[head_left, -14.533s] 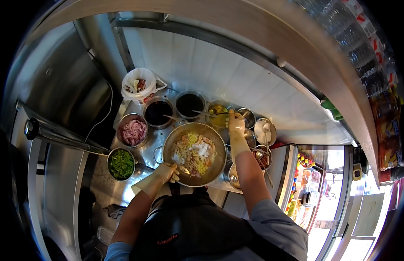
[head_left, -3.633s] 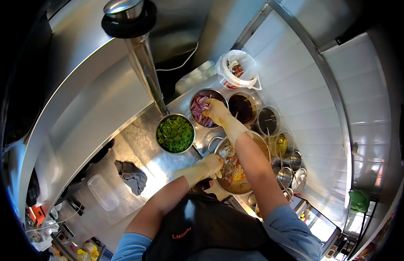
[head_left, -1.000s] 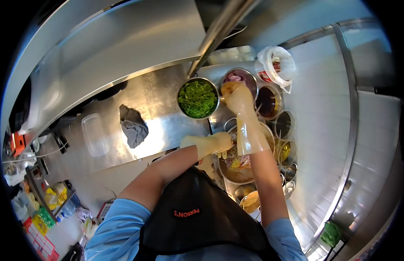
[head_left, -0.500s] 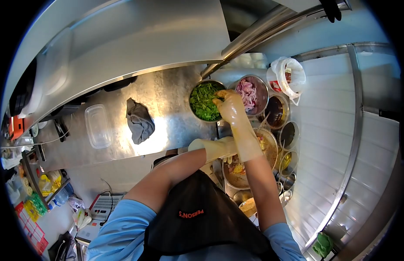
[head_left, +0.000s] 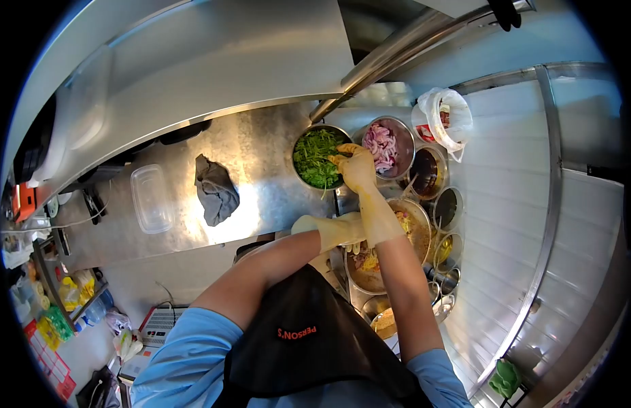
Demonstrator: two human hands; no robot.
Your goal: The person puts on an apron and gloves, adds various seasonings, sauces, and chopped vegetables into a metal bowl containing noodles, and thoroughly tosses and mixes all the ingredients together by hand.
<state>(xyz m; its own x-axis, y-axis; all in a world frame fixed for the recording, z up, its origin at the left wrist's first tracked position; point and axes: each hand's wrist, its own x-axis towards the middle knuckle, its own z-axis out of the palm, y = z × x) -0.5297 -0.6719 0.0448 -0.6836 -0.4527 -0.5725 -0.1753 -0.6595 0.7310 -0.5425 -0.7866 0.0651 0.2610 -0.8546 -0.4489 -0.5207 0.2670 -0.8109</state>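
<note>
My right hand (head_left: 357,166), in a pale yellow glove, reaches over the rim of a metal bowl (head_left: 296,173). Its fingers are closed on chopped green herbs (head_left: 320,153), and a few strands trail over the bowl's near edge. Beneath my right forearm, my left hand (head_left: 349,231), gloved too, is at the left edge of a wide pan (head_left: 422,231). That pan holds a mix with yellow and reddish pieces (head_left: 366,260) in a brownish sauce. My left fingers are mostly hidden behind the right wrist, their tips pointing down toward the pan.
Sliced red onion (head_left: 381,146) fills a steel bowl right of the herbs. Beyond stand a lined white bucket (head_left: 458,126) and several containers of dark sauce (head_left: 426,170) and oil. On the steel counter lie a grey cloth (head_left: 217,190) and a clear plastic tub (head_left: 152,197).
My right hand has shifted slightly down at the herb bowl, and strands now hang over its near edge. My left hand stays over the pan. The whole view has drifted slightly.
</note>
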